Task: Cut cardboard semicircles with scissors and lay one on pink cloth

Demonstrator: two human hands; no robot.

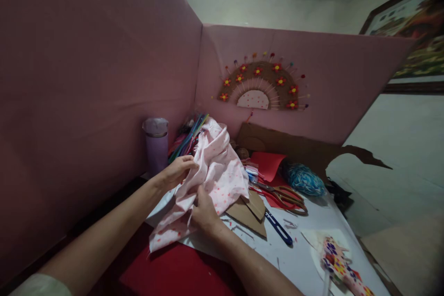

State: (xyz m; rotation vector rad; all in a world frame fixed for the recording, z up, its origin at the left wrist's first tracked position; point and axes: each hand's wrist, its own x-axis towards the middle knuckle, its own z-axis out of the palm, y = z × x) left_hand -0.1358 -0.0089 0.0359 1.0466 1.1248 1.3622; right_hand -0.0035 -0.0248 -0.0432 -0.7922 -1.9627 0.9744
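Note:
A pale pink cloth with small red dots (217, 171) is bunched above the table. My left hand (177, 171) grips its upper left edge with the fingers closed round the fabric. My right hand (204, 212) pinches the cloth lower down, near its middle fold. A tail of the cloth hangs down to the red sheet (166, 273) at the table's front. Brown cardboard pieces (249, 210) lie just right of my right hand.
Scissors (282, 194) and a blue-handled tool (279, 227) lie right of the cloth, with a blue yarn ball (303, 179) behind. A purple tumbler (156, 145) stands by the pink partition. Coloured sticks (189, 138), red paper (267, 164) and a flowered piece (338, 266) lie around.

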